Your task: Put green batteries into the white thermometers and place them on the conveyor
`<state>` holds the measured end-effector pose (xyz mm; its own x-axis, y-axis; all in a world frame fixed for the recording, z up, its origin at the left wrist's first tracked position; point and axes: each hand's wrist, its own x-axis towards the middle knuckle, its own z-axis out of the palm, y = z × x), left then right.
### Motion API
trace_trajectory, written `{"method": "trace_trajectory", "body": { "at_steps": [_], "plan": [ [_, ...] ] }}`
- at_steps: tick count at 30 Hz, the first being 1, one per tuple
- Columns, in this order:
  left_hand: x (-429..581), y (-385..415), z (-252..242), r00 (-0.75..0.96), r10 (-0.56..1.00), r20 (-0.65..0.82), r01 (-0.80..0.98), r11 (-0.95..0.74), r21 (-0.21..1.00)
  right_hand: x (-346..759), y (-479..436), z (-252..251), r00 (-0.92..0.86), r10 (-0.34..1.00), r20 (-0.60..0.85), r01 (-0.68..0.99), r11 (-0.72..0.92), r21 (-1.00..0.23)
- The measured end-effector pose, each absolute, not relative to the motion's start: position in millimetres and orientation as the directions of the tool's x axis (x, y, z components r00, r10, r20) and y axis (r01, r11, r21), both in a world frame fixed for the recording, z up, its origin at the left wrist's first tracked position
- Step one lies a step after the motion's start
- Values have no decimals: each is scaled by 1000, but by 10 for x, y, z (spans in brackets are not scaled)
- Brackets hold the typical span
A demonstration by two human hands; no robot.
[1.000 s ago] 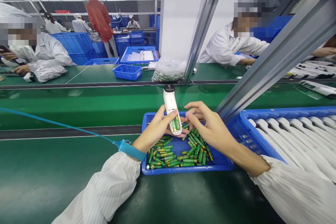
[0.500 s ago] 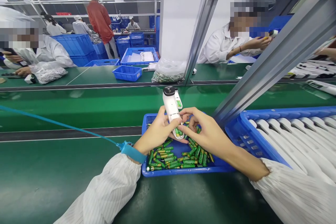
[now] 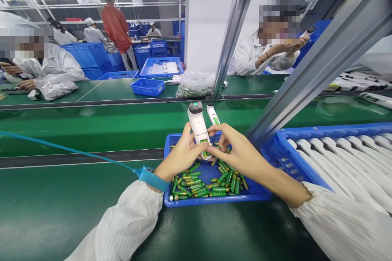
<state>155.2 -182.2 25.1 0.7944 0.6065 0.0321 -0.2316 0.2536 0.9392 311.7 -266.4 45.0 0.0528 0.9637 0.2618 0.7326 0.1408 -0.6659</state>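
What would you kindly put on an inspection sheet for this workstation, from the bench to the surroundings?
Surface: green conveyor bench.
Job's things: white handheld device; loose green batteries in a blue tray.
Clutter: blue crate of white housings, right of the tray.
Hands: left hand grips the device; right hand has its fingertips at the device's battery end.
Cables: blue wrist-strap cord from the left wrist.
Surroundings: co-worker in a white coat; aluminium upright.

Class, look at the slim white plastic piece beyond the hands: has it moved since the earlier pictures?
Yes: the slim white plastic piece has shifted rightward against the blue plastic tray, opening a gap from the white handheld device.
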Motion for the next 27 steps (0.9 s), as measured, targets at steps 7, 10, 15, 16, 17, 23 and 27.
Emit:
{"method": "trace_trajectory", "body": {
  "at_steps": [7, 10, 15, 16, 17, 23, 27],
  "plan": [
    [1548, -1785, 250, 744, 668, 21, -281, 285, 916, 3131, -2642, 422, 61, 963, 261, 737, 133, -663],
    [1536, -1762, 267, 694, 720, 15, -329, 299, 896, 3202, -2609, 379, 90, 967, 237, 789, 76, -610],
    [1530, -1759, 295, 673, 739, -30, -323, 331, 887, 3392, -2586, 307, -4, 1000, -22, 923, -5, -386],
    [1532, -1762, 298, 669, 742, -34, -321, 329, 888, 3415, -2591, 304, -10, 997, -73, 933, -16, -359],
    [1536, -1764, 301, 662, 748, -39, -317, 328, 890, 3426, -2599, 307, -18, 994, -110, 938, -21, -346],
    [1561, -1767, 318, 626, 773, -105, -256, 330, 909, 3184, -2675, 317, -311, 933, -182, 872, 204, -444],
    [1570, -1788, 329, 686, 709, -162, -122, 332, 935, 2914, -2691, 205, -370, 917, -147, 857, 275, -436]
  ]
}}
